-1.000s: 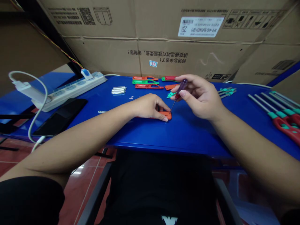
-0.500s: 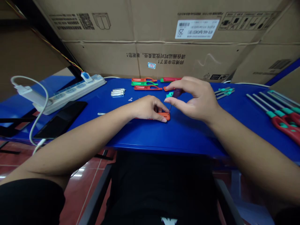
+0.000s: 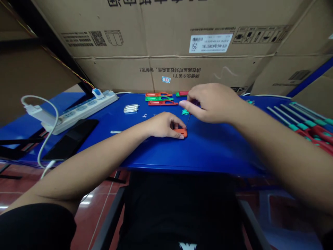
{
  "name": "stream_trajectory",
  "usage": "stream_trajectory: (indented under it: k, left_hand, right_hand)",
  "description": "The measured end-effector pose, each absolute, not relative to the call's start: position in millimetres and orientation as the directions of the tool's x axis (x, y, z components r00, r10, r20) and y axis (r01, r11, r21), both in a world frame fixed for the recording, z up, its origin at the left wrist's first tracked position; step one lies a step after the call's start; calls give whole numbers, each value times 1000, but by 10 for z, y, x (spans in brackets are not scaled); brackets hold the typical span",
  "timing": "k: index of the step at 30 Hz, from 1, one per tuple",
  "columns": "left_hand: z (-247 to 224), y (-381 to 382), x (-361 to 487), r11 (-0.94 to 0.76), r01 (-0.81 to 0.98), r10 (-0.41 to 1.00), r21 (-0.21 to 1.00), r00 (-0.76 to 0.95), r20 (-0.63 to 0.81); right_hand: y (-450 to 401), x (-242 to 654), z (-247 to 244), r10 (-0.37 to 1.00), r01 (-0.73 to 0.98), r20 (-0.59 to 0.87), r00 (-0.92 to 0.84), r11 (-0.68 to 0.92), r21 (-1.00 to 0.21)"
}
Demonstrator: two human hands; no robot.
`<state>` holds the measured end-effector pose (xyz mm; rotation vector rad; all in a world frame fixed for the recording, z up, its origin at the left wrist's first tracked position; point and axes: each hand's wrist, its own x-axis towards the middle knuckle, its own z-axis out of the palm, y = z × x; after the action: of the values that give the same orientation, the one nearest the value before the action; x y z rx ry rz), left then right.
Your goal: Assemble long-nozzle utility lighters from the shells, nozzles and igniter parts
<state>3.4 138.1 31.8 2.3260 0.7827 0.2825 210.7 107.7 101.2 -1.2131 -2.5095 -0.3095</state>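
My left hand [image 3: 165, 125] is closed around an orange lighter casing [image 3: 184, 133], pressing it against the blue table; only its right end shows. My right hand [image 3: 212, 103] grips a screwdriver [image 3: 188, 121] from above, its fingers hiding most of the handle. The thin shaft slants down, its tip at the casing's right end beside my left fingertips. Behind my hands lie open casing pieces in orange [image 3: 153, 94], green [image 3: 153, 99] and red [image 3: 156, 103]. Small turquoise parts [image 3: 185, 112] sit just left of my right hand. Several clear tubes [image 3: 130, 108] lie farther left.
At the left are a white power strip [image 3: 83, 109] with a plugged-in charger and cable, and a black phone [image 3: 71, 139]. Several long-stemmed red lighters [image 3: 309, 128] lie at the right. A cardboard panel [image 3: 125, 74] stands along the table's back edge.
The view has shifted slightly. My right hand has turned and its fingers have curled further over the screwdriver handle. My left hand still holds the casing, and the tip stays at its end.
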Motion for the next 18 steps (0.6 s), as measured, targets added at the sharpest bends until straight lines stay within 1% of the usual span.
stream_trajectory:
  k: [1, 3, 5, 9, 11, 13, 16, 18]
  left_hand:
    - [311, 1372, 41, -596, 465, 614, 655, 789, -2]
    - [298, 1354, 56, -572, 473, 633, 670, 774, -7]
    - [290, 1342, 67, -547, 476, 642, 688, 767, -20]
    - [292, 1342, 75, -531, 475, 646, 702, 763, -28]
    - [294, 1348, 74, -534, 477, 646, 698, 763, -27]
    - [295, 1351, 73, -536, 479, 647, 696, 762, -26]
    - [296, 1347, 71, -528, 476, 643, 704, 765, -35]
    - [300, 1341, 69, -522, 473, 636, 710, 770, -45]
  right_hand:
    - [1095, 2131, 1066, 683, 732, 319, -657, 680, 49]
    - [1135, 2160, 1138, 576, 590, 216, -788, 808, -5]
    - [1173, 2146, 1153, 520, 527, 202, -830, 850, -24]
    - [1172, 2011, 1096, 561, 604, 275, -781, 791, 99]
    - [1124, 1955, 1104, 587, 631, 251, -770, 758, 163]
    - [1062, 1940, 1166, 596, 617, 160, -787, 764, 188]
    - [989, 1963, 1312, 606, 595, -36, -795, 790, 149]
    - [969, 1956, 1386, 629, 607, -134, -766, 776, 172]
